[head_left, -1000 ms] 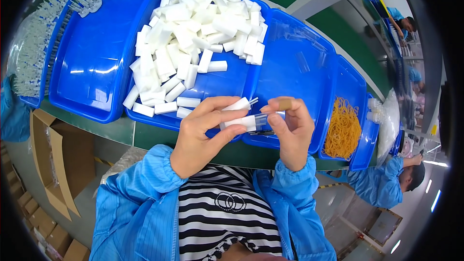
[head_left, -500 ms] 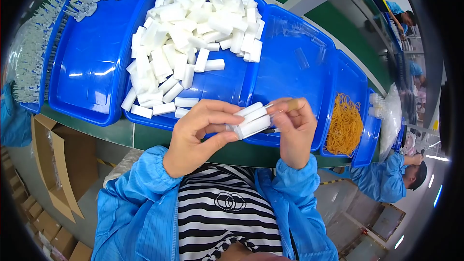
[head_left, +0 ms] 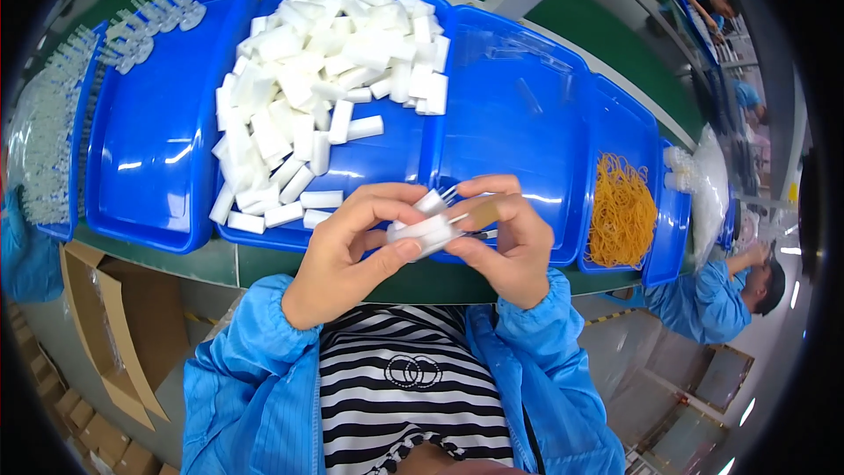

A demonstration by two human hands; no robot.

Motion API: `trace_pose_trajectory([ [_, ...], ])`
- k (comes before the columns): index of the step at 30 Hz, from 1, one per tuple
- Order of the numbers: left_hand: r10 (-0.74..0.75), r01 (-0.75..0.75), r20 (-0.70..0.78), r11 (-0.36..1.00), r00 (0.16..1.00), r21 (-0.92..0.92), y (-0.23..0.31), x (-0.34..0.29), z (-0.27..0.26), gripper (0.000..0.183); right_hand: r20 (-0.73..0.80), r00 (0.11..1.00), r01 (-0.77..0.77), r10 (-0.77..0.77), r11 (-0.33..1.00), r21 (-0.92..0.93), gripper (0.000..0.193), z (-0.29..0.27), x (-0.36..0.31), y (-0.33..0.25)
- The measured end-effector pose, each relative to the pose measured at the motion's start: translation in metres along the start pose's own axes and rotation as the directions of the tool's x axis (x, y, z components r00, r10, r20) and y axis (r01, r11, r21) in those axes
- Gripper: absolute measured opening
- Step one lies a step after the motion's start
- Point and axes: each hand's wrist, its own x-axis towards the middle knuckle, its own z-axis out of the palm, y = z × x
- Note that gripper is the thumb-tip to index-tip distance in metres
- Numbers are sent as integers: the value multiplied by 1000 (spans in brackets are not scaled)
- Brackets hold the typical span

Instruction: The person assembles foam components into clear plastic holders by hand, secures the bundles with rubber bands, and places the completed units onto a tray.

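Observation:
In front of my chest, my left hand (head_left: 345, 251) is closed on a small assembly of white foam blocks (head_left: 426, 233), held between thumb and fingers. Thin pale pins stick out of the blocks on the right side. My right hand (head_left: 514, 242) is curled round those pin ends, thumb below and fingers above, with a tan cover on one finger. What lies between its fingertips is partly hidden and too small to name. Behind my hands, many more white foam blocks (head_left: 299, 79) are heaped in a blue tray (head_left: 396, 158).
At left, a blue tray (head_left: 145, 180) has clear pronged pieces (head_left: 163, 22) at its far end; more crowd beside it. Right of the foam, another blue tray (head_left: 501, 136) holds clear tubes (head_left: 527, 95). Orange rubber bands (head_left: 622, 215) lie further right. A cardboard box (head_left: 114, 325) stands lower left.
My right hand has moved left and closer to my left hand, its fingers now round the pin end. The foam blocks have turned and tilted in my left hand. The view has shifted slightly.

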Motion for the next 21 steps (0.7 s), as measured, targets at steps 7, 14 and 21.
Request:
trace_pose_trajectory([
  [7, 3, -2, -105, 1000, 994, 10, -3, -4, 3, 26, -81, 995, 13, -51, 908, -418, 19, -39, 42, 1],
  [14, 12, -10, -149, 1000, 989, 15, -1, -1, 12, 27, -12, 990, 34, -141, 324, -946, 26, -83, 91, 70],
  [21, 1, 8, -226, 999, 974, 39, -2, -7, 5, 23, -79, 988, -153, 134, 933, -327, 33, -33, 64, 17],
])
